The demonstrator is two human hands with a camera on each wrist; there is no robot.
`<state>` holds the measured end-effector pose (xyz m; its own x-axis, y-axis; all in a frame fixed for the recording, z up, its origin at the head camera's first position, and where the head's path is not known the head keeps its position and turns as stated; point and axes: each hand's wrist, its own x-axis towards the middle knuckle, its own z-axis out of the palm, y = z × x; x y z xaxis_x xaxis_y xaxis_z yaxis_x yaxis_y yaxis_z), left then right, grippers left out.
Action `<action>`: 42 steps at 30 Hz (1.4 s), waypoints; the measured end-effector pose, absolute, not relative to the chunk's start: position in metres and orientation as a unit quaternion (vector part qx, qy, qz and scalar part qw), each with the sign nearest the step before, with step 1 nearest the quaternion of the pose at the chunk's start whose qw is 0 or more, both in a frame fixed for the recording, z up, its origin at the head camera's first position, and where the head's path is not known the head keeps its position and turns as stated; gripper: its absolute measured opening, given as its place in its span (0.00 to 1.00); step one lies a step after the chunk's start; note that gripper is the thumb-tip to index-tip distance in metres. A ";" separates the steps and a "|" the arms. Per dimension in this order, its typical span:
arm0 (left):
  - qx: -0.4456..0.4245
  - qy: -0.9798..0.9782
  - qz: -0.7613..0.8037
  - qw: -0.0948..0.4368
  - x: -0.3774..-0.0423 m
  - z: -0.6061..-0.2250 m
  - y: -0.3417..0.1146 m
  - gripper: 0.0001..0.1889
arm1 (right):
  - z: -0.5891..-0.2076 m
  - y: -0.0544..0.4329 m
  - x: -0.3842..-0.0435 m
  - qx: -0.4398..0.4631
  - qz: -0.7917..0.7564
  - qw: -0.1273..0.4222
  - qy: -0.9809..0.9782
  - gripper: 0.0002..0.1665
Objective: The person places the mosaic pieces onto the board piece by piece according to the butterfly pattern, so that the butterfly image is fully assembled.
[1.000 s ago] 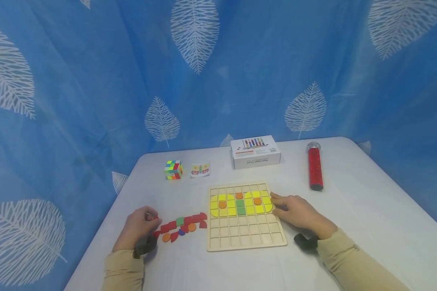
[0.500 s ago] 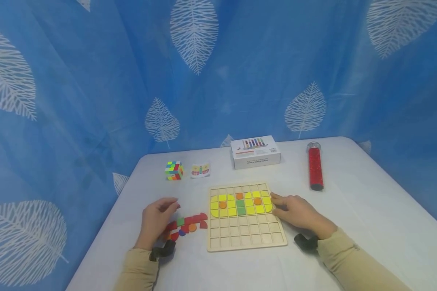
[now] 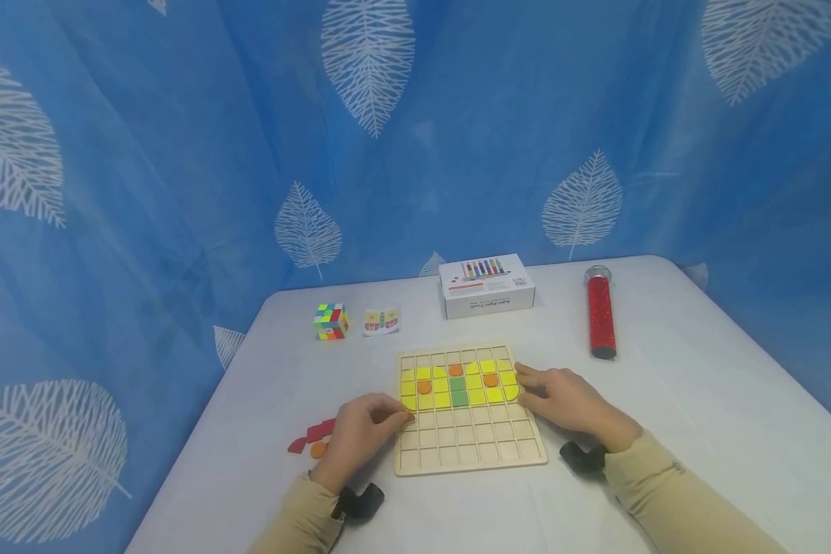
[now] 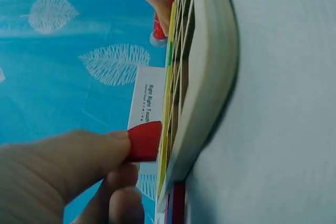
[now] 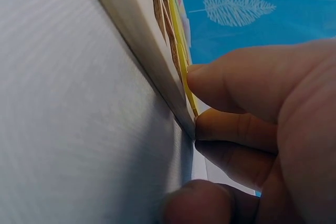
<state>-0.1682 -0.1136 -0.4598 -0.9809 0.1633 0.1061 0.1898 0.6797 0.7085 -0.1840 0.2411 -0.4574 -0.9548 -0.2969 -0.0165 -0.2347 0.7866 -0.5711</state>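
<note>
My left hand [image 3: 367, 435] pinches a small red tile with a curved side [image 4: 145, 141] between thumb and fingers. It holds the tile at the left edge of the wooden grid board [image 3: 467, 454], just below the yellow tiles [image 3: 424, 401]. My right hand [image 3: 571, 400] rests its thumb and fingertips against the board's right edge, beside the yellow tiles there. Two green squares [image 3: 459, 390] and several orange discs [image 3: 491, 380] also lie on the grid. Left of the board, red tiles [image 3: 315, 433] and an orange disc [image 3: 318, 450] are partly hidden by my left hand.
Behind the board stand a colour cube [image 3: 331, 322], a picture card [image 3: 382, 321] and a white box [image 3: 488, 288]. A red tube [image 3: 601, 317] lies at the back right. Blue leaf-print cloth [image 3: 443, 154] hangs beyond the white table [image 3: 478, 515].
My left hand has moved right from the loose tiles to the board's left edge, carrying the red tile. My right hand has stayed at the right edge.
</note>
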 end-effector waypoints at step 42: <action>0.032 -0.944 -0.289 0.155 -0.180 -0.442 -0.166 0.12 | -0.459 0.240 -0.185 -0.143 -0.288 0.048 0.946 0.29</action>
<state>-0.1804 -0.1658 -0.4424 -0.9499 -0.1507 0.2738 0.0284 0.8307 0.5560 -0.1847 0.2404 -0.4593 -0.9546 -0.2978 -0.0077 -0.2428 0.7927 -0.5592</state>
